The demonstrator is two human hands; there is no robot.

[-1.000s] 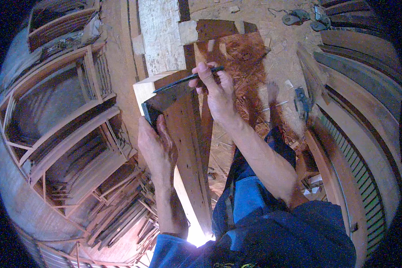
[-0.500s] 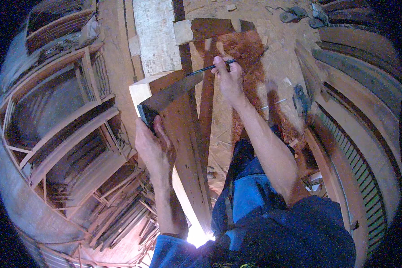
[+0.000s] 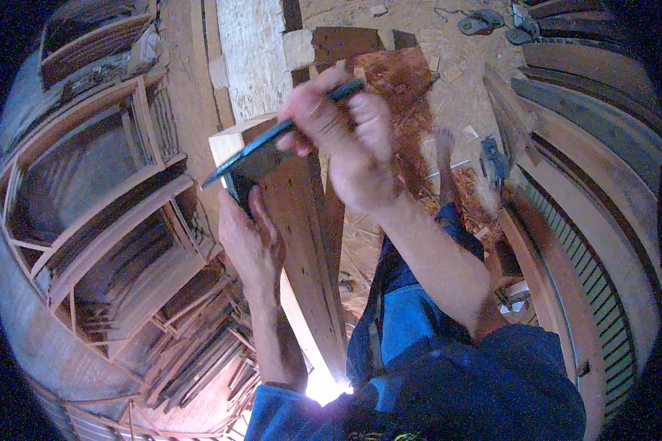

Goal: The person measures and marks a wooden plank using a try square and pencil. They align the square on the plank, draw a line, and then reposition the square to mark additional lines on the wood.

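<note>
Apparently marking, the left hand [image 3: 251, 239] clasps a square [image 3: 243, 187] at the edge of the beam [image 3: 298, 224], the right hand [image 3: 349, 147] a pencil [image 3: 254, 143] needing careful alignment next.

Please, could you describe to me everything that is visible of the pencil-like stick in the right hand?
The pencil-like stick is thin, straight and dark blue-green, narrowing to a point; its material is unclear. It slants from upper right to lower left in the picture, crossing in front of the end of the timber beam. The right hand grips it, hiding its middle; the far end sticks out. Whether it touches the wood cannot be told.
</note>
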